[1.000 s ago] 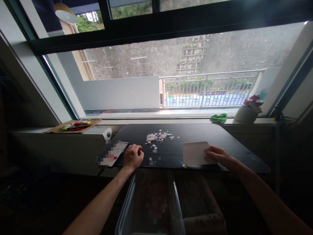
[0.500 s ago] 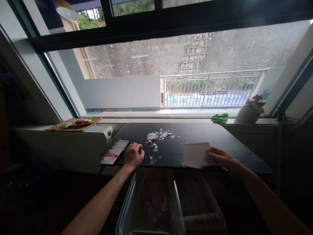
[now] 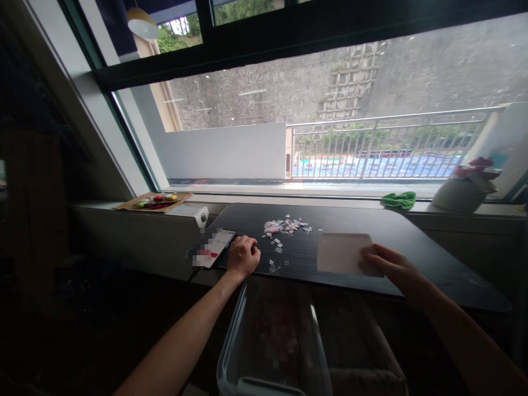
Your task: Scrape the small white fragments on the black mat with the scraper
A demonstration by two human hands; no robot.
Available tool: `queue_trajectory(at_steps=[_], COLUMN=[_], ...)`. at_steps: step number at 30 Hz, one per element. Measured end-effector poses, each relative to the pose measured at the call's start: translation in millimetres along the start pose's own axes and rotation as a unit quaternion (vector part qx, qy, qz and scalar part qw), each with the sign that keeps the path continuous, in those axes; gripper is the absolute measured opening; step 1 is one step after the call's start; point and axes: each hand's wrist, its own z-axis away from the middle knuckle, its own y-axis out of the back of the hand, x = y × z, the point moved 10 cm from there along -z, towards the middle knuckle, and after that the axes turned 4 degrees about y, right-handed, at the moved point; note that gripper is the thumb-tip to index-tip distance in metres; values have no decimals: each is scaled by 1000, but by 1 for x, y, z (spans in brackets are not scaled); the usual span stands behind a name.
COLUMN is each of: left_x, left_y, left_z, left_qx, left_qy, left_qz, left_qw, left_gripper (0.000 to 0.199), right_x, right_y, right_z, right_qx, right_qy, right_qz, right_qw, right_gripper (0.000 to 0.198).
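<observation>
My right hand (image 3: 388,264) grips the right edge of a thin, pale rectangular board (image 3: 342,253) with rounded corners, held at the front of the dark table (image 3: 355,217). My left hand (image 3: 244,256) rests at the table's front edge with its fingers curled in; whatever may be inside them is hidden. Beside it on the left lies a phone (image 3: 216,248), partly blurred out. Small whitish and pinkish paper scraps (image 3: 284,225) form a loose pile between the hands, and a few strays trail toward the front edge. Below that edge stands a clear plastic bin (image 3: 233,335) with similar scraps inside.
A brownish box (image 3: 367,374) sits right of the bin, in shadow. Along the windowsill are a green cloth (image 3: 399,201), a pale rounded container (image 3: 457,193) and a brown sheet (image 3: 132,204) carrying colourful items. A white radiator (image 3: 192,212) adjoins the table's left end.
The whole view has shifted, so everything appears farther right. The pale board looks slightly raised and blurred at its right side, still in my right hand. My left hand stays curled beside the phone.
</observation>
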Motion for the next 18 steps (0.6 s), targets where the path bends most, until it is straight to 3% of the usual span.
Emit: queue_trajectory(at_steps=[6, 10, 13, 18], left_x=[1, 1, 0, 1], left_y=[-1, -2, -3, -3], left_z=[0, 0, 0, 0], left_qx=[-6, -8, -14, -16], left_qy=[13, 12, 17, 17], left_qz=[2, -2, -2, 3], left_qw=[1000, 1000, 1000, 1000], left_gripper=[14, 15, 15, 15], right_x=[-12, -13, -11, -15], right_y=[-68, -112, -123, -112], right_z=[-6, -13, -18, -18], right_qx=[-21, -52, -58, -33], right_qy=[79, 107, 107, 109], right_qz=[-13, 12, 45, 76], right_qw=[997, 993, 992, 991], right_gripper=[34, 28, 24, 22])
